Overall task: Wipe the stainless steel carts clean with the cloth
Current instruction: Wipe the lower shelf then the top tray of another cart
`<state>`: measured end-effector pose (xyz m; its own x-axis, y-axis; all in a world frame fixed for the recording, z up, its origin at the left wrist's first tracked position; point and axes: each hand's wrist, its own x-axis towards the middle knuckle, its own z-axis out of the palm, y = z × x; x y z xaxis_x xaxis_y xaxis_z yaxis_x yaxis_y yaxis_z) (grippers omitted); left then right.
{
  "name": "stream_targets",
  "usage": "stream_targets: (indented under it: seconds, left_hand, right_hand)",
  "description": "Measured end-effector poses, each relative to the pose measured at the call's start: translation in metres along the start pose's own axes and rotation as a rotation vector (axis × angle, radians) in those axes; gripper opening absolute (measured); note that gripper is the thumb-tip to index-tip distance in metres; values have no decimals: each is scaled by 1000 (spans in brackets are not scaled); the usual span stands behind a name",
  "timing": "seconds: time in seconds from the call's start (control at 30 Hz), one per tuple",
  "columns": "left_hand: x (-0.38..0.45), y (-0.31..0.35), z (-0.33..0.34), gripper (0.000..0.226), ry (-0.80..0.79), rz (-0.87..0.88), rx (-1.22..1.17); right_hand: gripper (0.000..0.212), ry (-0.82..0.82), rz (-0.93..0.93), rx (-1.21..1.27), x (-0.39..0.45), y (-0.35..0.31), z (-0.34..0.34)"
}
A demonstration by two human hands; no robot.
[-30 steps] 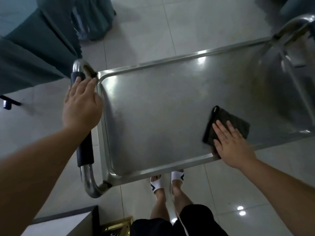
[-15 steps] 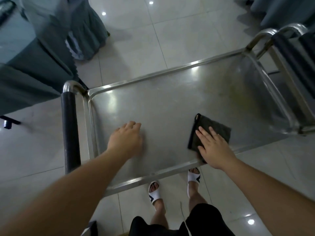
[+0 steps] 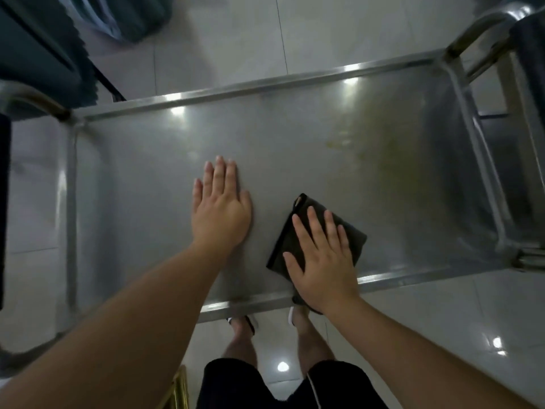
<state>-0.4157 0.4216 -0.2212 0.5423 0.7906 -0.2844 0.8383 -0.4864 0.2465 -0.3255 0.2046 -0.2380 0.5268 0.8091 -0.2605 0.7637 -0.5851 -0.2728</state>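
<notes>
The stainless steel cart (image 3: 295,78) fills the middle of the view, its top tray seen from above. A folded dark cloth (image 3: 351,231) lies on the tray near the front rim. My right hand (image 3: 321,261) lies flat on the cloth with straight, spread fingers, covering its near half. My left hand (image 3: 219,208) rests flat on the bare steel just left of the cloth, fingers straight and together. A yellowish smear (image 3: 362,149) shows on the tray surface behind the cloth.
The cart's black-gripped handle (image 3: 4,202) runs along the far left edge. A second steel cart (image 3: 501,39) stands against the right end. Dark teal draped fabric (image 3: 44,48) hangs at the upper left. My legs and sandalled feet (image 3: 244,323) stand below the front rim on pale floor tiles.
My left hand left the cart's handle and came right onto the tray, now flat beside the cloth. My right hand stayed pressed on the cloth. The view shifted over the tray.
</notes>
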Motion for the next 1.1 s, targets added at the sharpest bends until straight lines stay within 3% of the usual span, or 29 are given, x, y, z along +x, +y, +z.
stream_targets:
  seconds: [0.17, 0.33, 0.43, 0.53, 0.63, 0.7, 0.8, 0.9, 0.97, 1.1]
  left_hand:
    - [2, 3, 19, 68, 111, -40, 8]
    - [4, 0, 21, 68, 118, -40, 24]
    - [5, 1, 21, 70, 123, -41, 12]
    - [6, 1, 20, 71, 130, -46, 11]
    - [7, 1, 20, 71, 122, -47, 22]
    - [7, 1, 19, 71, 117, -48, 27]
    - [5, -1, 20, 71, 121, -46, 37]
    - [6, -1, 22, 71, 132, -43, 36]
    - [7, -2, 24, 71, 149, -49, 37]
    - [7, -3, 26, 71, 173, -43, 39]
  right_hand:
    - [71, 64, 18, -16, -3, -25, 12]
    - [77, 1, -162, 28, -8, -65, 22]
    - [76, 17, -240, 6, -11, -23, 10]
    - [77, 16, -217, -41, -16, 59, -15]
    - [78, 15, -84, -98, -15, 160, -49]
    - [77, 29, 102, -107, -12, 220, -72]
    - [80, 66, 424, -76, -4, 256, -90]
    - [82, 179, 665, 9, 18, 218, -80]
    - [82, 245, 706, 63, 38, 168, -70]
    - [82, 215, 293, 27, 65, 46, -35]
